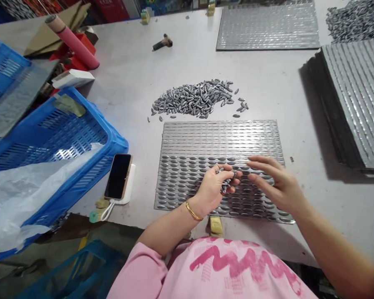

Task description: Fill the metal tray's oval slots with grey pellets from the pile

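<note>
Well, far left on the tabletop (127,62) stands your blue crate (112,143), a plastic bag (28,195) draped over its side, with a phone (118,176) lying just beside it (propped on a white power bank, it seems). Moving right, a loose pile of grey pellets (193,99) sits just beyond the dimpled tray (220,121). Your left hand (213,187) is curled in a tight pinch over the tray, gripping a few pellets, while your right hand (277,182) stays open and empty, fingers spread just above the tray's right side. Setting pellets into the tray's hollows looks like the step in hand, so the pinched ones want placing in open hollows next. Further right lies a stack of filled trays (352,104), and no object blocks your hands.
</note>
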`<state>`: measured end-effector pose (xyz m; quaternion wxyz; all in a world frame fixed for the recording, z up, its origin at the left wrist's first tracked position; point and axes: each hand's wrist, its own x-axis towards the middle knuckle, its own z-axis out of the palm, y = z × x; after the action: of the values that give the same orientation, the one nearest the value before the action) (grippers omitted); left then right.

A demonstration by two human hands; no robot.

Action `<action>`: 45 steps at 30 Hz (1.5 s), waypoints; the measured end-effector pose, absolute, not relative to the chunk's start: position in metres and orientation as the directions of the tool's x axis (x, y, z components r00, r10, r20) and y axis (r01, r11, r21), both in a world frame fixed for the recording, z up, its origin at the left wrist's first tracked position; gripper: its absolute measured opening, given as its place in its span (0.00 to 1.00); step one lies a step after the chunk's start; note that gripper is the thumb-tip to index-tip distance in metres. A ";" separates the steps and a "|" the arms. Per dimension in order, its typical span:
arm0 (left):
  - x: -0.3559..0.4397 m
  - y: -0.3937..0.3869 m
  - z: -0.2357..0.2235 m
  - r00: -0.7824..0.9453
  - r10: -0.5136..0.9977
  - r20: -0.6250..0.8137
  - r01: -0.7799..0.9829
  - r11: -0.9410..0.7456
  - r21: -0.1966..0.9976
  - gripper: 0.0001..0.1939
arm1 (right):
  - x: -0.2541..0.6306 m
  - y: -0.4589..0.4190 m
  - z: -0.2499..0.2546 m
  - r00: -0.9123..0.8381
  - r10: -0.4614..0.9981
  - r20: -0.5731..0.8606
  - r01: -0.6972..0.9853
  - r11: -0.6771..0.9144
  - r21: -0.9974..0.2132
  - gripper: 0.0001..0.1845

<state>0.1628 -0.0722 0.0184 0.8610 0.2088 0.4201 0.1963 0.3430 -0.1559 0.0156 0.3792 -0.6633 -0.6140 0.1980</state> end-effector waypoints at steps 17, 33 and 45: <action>0.182 -0.090 0.009 0.619 0.463 -0.634 -0.139 0.860 0.492 0.21 | 0.351 -0.158 0.003 0.037 0.982 0.186 0.567 0.133 -0.813 0.09; 0.177 -0.091 0.015 0.570 0.424 -0.703 -0.128 0.892 0.434 0.16 | 0.397 -0.111 -0.019 -0.071 0.997 -0.032 0.777 0.035 -0.628 0.13; 0.173 -0.090 0.014 0.560 0.418 -0.715 -0.124 0.896 0.426 0.14 | 0.383 -0.110 -0.035 -0.048 0.997 0.056 0.862 0.069 -0.503 0.11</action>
<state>0.1731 -0.0905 0.0140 0.8675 0.1660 0.4422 0.1563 0.3825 -0.1097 -0.0349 0.1995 -0.6606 -0.7035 0.1701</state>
